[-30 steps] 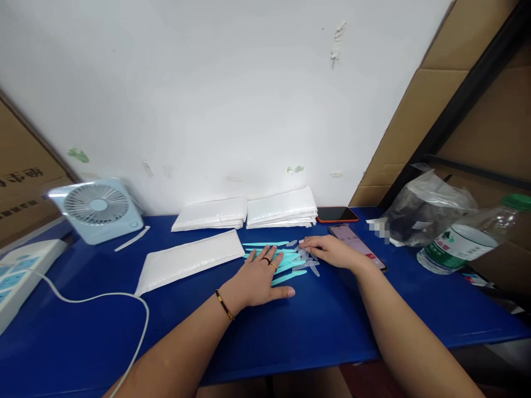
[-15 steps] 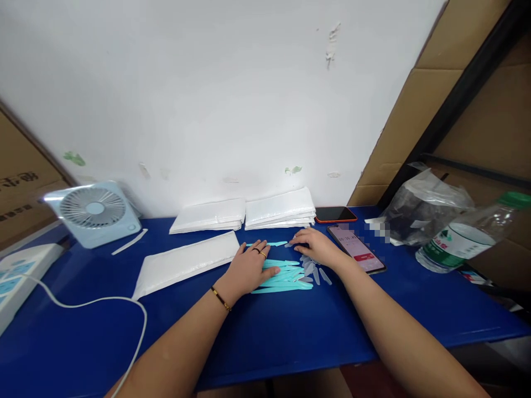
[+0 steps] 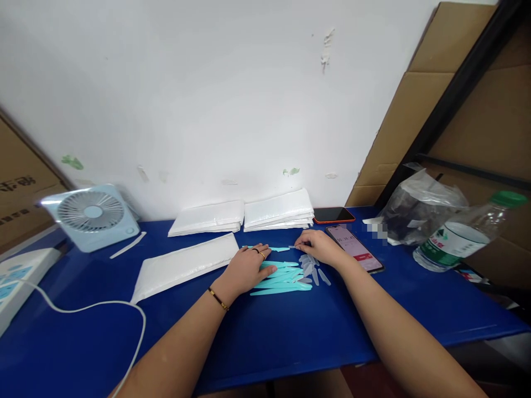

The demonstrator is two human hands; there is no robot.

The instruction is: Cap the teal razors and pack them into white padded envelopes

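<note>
While the left hand (image 3: 248,269) lies flat, fingers extended over one teal blade (image 3: 280,249), the right hand (image 3: 317,246) pinches a clear cover (image 3: 292,246). Blade: between the hands, long axis left to right, tip towards the cover, left hand nearer. Bodyward: teal pile (image 3: 282,272), loose covers (image 3: 307,267). Beyond: white packets (image 3: 209,216).

On my phone (image 3: 353,246) I can read a timer at 00:36:4 and then a last digit I can't make out; the mark on its red button is too small for me. The bottle (image 3: 452,240) has red characters on its white and green label, too blurred to read. Dark characters run along the box (image 3: 22,171) on my left, with a smaller blurred line under them
</note>
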